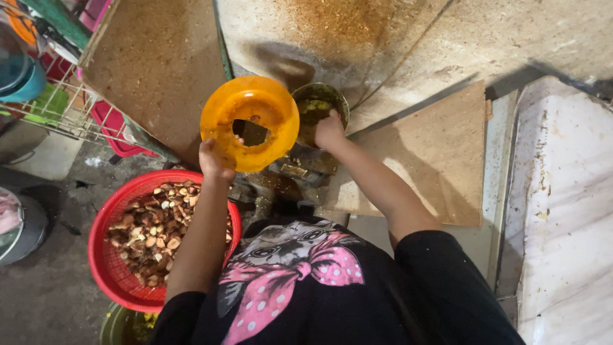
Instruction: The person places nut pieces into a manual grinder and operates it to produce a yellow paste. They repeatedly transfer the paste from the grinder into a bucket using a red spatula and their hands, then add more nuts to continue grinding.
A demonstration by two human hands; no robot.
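Left hand (214, 160) grips an orange funnel (249, 122); right hand (329, 130) presses into a metal hopper (319, 108), where fingers risk getting caught.

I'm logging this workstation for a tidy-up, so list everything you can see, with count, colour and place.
Funnel lid: one, orange, with a square hole, held up at centre.
Metal bowl: one, steel with yellow-green pulp inside, right of the lid.
Basket: one, red, lower left, full of brown and tan pieces.
Boards: two, brown, one upper left, one at right centre.
Wire rack: one, white, far left, with a teal container on it.
Pot: one, grey metal, left edge.
White slab: one, right edge.
Left hand: grips the lid's lower rim.
Right hand: rests on the bowl's rim.
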